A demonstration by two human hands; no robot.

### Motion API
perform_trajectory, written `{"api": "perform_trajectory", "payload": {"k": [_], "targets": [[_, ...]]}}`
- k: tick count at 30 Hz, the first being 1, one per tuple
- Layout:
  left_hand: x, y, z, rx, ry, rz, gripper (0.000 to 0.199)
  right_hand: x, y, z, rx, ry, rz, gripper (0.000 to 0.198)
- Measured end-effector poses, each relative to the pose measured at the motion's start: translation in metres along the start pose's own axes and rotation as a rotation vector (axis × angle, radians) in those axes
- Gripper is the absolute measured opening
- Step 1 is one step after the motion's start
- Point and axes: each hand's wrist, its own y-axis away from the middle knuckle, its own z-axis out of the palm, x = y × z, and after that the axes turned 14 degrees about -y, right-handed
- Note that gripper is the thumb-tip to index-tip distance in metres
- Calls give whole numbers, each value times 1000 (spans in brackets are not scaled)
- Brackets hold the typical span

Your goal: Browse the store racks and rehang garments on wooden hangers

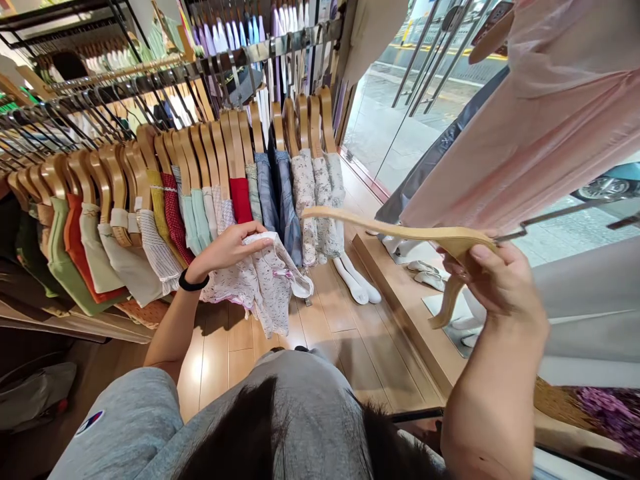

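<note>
A small white floral garment (273, 287) with pinkish trim hangs from my left hand (233, 250), whose fingers are closed on its upper edge. Out to the right, my right hand (500, 277) grips a wooden hanger (390, 228) near its middle. One arm of the hanger points left toward the garment, and nothing hangs on it. The hanger and the garment are apart. Just beyond my left hand hangs a row of clothes on wooden hangers (235, 147), among them a red garment (241, 199) and blue ones.
A metal rail (270, 50) carries the clothes across the back. White mannequin feet (357, 280) show below it. A wooden platform (400, 313) with white shoes (427, 275) runs along the right, under a long pink dress (500, 147). Glass doors (400, 113) stand behind.
</note>
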Motion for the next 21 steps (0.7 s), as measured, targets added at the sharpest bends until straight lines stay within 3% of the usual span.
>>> {"api": "perform_trajectory", "payload": {"k": [4, 9, 15, 21], "targets": [[3, 0, 0, -9, 7, 21, 39, -10, 21, -9, 54, -58, 54, 68], [8, -4, 3, -21, -14, 36, 39, -17, 48, -16, 89, -204, -8, 43], [14, -11, 8, -36, -31, 50, 43, 1, 56, -12, 213, -248, -12, 63], [14, -16, 23, -42, -31, 90, 44, 26, 68, 8, 324, -345, 14, 73]]}}
